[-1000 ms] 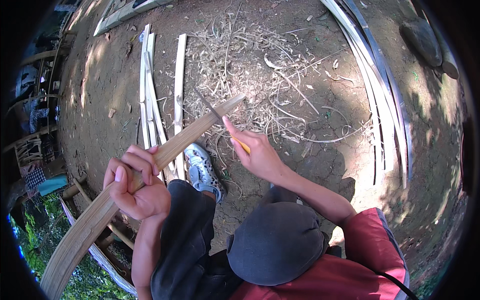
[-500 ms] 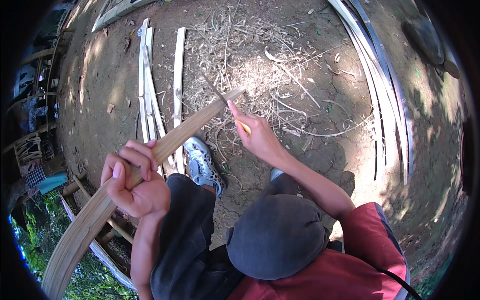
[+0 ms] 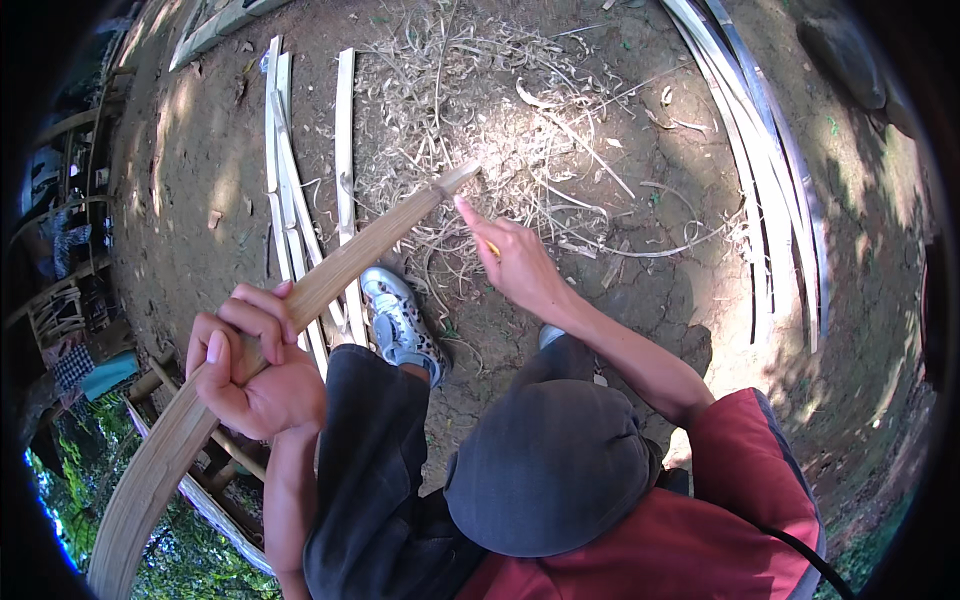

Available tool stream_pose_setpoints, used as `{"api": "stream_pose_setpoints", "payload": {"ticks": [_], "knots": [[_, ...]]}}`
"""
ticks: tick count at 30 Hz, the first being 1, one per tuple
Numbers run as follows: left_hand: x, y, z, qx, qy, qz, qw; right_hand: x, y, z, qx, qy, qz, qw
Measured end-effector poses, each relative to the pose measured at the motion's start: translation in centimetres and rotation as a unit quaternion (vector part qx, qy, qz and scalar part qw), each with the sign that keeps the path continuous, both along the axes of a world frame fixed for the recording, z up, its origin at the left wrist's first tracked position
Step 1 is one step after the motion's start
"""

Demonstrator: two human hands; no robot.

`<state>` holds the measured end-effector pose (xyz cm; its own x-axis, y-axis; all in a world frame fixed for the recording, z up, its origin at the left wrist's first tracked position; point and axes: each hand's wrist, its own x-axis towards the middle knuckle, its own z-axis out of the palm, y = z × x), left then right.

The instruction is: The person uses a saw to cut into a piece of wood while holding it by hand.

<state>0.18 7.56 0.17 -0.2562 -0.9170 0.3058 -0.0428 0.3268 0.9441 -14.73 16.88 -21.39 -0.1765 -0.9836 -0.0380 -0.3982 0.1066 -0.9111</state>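
Paring the wooden strip [image 3: 355, 262], seemingly | your left hand [image 3: 272, 390] clutches it, tip slanting over curled shavings [image 3: 515, 150] | your right hand [image 3: 524, 266] grips a yellow-handled tool [image 3: 492, 247] | next stroke probably wants steady bracing

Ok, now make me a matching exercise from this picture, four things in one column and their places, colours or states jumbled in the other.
Column one:
1. Left hand
2. Right hand
3. Left shoe
4. Shavings

Column two:
A. Scattered over the ground
B. Wrapped around the wooden strip
C. Silvery with dark spots
D. Closed on a yellow handle

Pairs: 1-B, 2-D, 3-C, 4-A.
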Motion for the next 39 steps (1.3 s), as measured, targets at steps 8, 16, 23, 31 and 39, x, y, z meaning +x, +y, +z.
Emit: {"api": "stream_pose_setpoints", "payload": {"ticks": [8,16,23,31,39], "knots": [[-0.7,-1.1,0.3,-0.006,0.000,-0.011,1.000,-1.1,0.6,3.3,-0.059,-0.040,-0.016,0.997],[-0.2,-1.0,0.0,-0.020,-0.026,-0.076,0.997,-1.1,0.6,6.7,-0.039,-0.022,0.025,0.999],[-0.3,-0.7,0.7,0.002,-0.016,-0.072,0.997,-0.1,-0.5,1.4,-0.005,-0.005,-0.010,1.000],[-1.4,-0.4,0.6,-0.011,-0.018,-0.057,0.998,-0.5,0.4,5.6,-0.043,-0.033,-0.001,0.999],[-0.9,-0.4,0.3,-0.003,-0.019,-0.049,0.999,0.5,0.8,0.1,-0.020,-0.017,-0.038,0.999]]}}
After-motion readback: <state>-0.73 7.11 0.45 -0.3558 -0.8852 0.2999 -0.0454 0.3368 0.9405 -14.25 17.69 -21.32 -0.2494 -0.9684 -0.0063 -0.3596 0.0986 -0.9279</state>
